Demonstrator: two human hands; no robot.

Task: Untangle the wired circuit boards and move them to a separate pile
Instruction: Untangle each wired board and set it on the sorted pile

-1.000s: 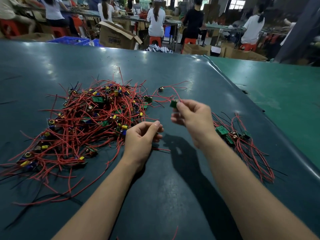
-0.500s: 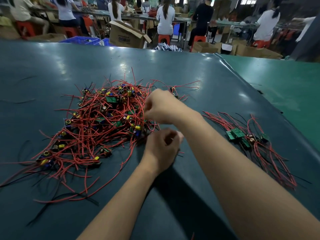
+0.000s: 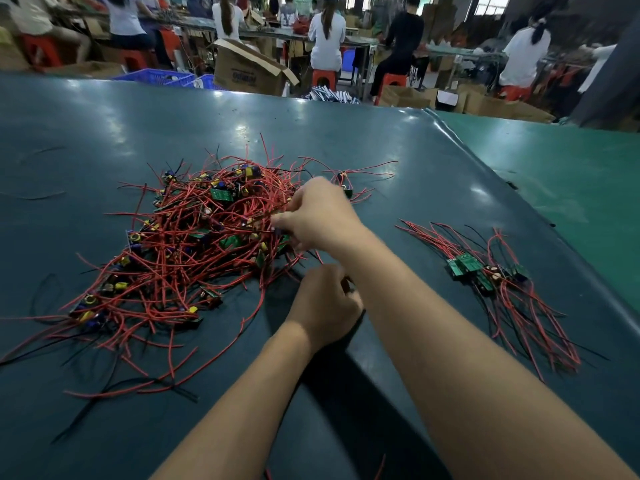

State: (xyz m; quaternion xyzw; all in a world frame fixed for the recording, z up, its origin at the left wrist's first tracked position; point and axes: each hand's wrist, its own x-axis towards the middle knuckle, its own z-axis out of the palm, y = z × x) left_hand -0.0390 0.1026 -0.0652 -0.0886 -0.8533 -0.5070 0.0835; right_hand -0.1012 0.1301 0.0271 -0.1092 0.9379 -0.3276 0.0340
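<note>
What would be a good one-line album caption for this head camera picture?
Right hand reaches into a tangled pile of red-wired circuit boards; sorted pile lies apart.

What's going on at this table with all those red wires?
A person is sorting wired circuit boards. The right hand reaches into the big tangled heap and pinches at its wires, while the left hand sits curled just in front of it. A smaller sorted pile lies apart on the right of the dark table.

Dark teal table (image 3: 104, 126), glossy, with light glare. Green table (image 3: 571, 174) adjoins on right. Behind: seated workers on red stools (image 3: 323, 77), open carton (image 3: 247, 69), blue crates (image 3: 156, 77), window (image 3: 491, 5) far right.
</note>
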